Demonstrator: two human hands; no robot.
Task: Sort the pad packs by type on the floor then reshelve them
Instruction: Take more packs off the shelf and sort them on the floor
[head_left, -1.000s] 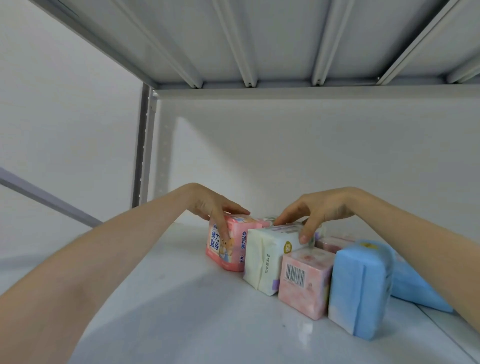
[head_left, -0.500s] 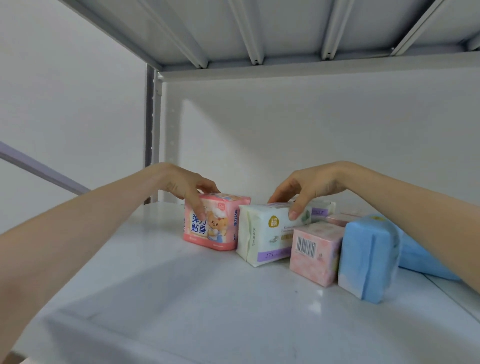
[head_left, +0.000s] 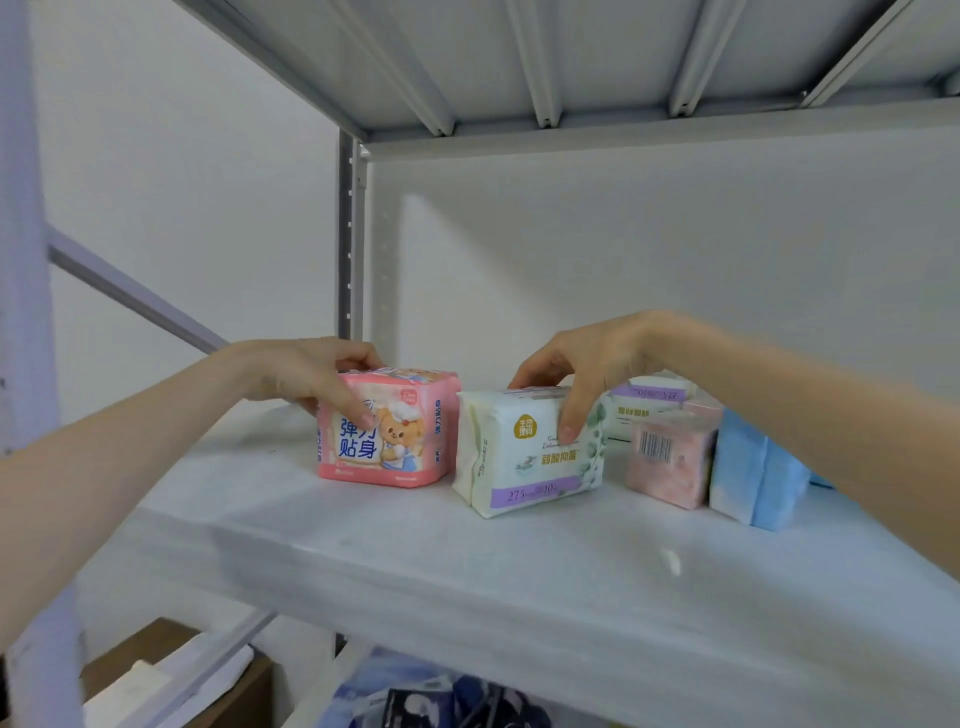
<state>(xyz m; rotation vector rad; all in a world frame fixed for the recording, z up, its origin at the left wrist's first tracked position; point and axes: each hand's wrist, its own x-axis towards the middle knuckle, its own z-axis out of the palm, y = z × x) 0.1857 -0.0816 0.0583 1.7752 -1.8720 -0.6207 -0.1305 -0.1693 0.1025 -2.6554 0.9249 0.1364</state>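
Note:
On the white metal shelf (head_left: 363, 551) my left hand (head_left: 311, 371) grips a pink pad pack with a cartoon bear (head_left: 405, 436), thumb on its front, fingers over its top. My right hand (head_left: 582, 364) grips a cream pack with a purple band (head_left: 524, 457) the same way. Both packs stand upright, a small gap between them. Behind the cream pack lies another cream and purple pack (head_left: 649, 402). To the right stand a pale pink pack with a barcode (head_left: 670, 460) and a light blue pack (head_left: 753, 475).
The shelf's rear upright (head_left: 349, 234) rises behind the pink pack and a front upright (head_left: 26, 260) stands at far left. The shelf above (head_left: 571, 57) hangs close overhead. Below the shelf edge I see a brown box (head_left: 171, 670) and dark blue packs (head_left: 431, 696).
Both hands have drawn their packs toward the shelf's front edge and apart from each other. The camera has backed away, showing the front edge and what lies below.

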